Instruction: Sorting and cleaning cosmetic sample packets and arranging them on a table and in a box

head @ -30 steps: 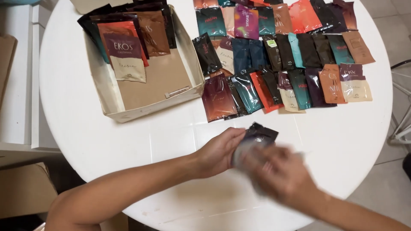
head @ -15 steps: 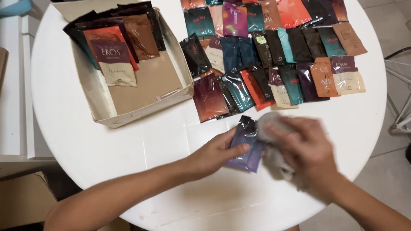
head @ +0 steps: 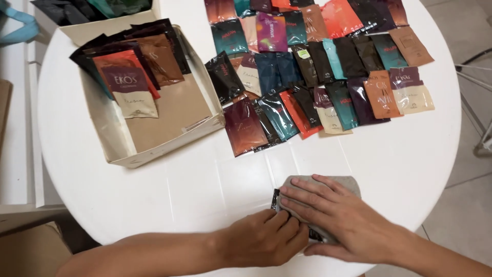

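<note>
My right hand point(head: 335, 215) lies flat, fingers spread, on a grey-beige cloth point(head: 344, 181) near the front edge of the round white table point(head: 205, 190). Under the cloth is a dark sachet point(head: 275, 198), and only its left edge and a bit of its lower corner show. My left hand point(head: 266, 240) is curled against that sachet's lower left side, pinning it to the table, and touches my right hand's fingertips.
Many coloured sachets point(head: 312, 77) lie in overlapping rows across the far right half of the table. A shallow cardboard box point(head: 164, 149) at the left holds several more sachets point(head: 128, 82). Another box point(head: 102, 25) sits beyond it. A metal chair frame point(head: 479, 102) stands at the right.
The sachet was held up off the table between both hands and rubbed with the cloth. Now it is down flat on the table, with my right hand pressing the cloth over it.
</note>
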